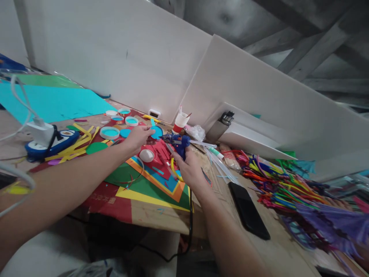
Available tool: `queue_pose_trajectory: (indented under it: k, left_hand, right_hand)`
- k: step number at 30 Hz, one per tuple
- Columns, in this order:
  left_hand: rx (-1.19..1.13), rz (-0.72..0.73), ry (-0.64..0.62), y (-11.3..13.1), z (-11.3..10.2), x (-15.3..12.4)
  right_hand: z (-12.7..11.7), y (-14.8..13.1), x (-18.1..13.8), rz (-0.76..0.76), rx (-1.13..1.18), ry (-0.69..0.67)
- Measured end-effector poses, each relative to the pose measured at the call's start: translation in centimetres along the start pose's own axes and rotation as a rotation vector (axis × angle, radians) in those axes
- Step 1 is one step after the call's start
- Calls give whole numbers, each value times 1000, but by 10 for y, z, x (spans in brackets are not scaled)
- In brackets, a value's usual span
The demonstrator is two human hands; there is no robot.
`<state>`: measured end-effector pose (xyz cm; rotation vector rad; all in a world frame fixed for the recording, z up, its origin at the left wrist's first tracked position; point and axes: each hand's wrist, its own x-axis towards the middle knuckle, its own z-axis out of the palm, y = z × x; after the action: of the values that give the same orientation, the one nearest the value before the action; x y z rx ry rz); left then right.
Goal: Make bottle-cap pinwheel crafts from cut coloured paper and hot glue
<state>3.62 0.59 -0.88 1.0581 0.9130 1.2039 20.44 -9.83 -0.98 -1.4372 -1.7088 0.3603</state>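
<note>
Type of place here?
Probably a craft workspace: blue glue gun in the right hand, large turquoise sheet, and a heap of what look like colorful pipe cleaners.

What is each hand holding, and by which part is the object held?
The right hand holds the blue glue gun by its handle. The left hand pinches a round blue piece at the edge beside its fingertips.
</note>
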Motion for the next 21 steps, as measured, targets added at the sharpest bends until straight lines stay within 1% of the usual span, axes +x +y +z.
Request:
queue_pose_trajectory:
  k: [3, 9, 15, 21]
  left_hand:
    - [4, 12, -2, 0, 0, 0]
    - [1, 32, -13, -2, 0, 0]
    - [16, 44, -42, -4, -1, 0]
    - [5, 42, -36, -2, 0, -2]
  right_hand:
    - [-1, -1, 0, 45, -18, -29]
    - [0, 1, 0, 22, -29, -32]
    - [0, 3, 0, -29, -29, 7]
    - [0, 0, -2, 21, -47, -22]
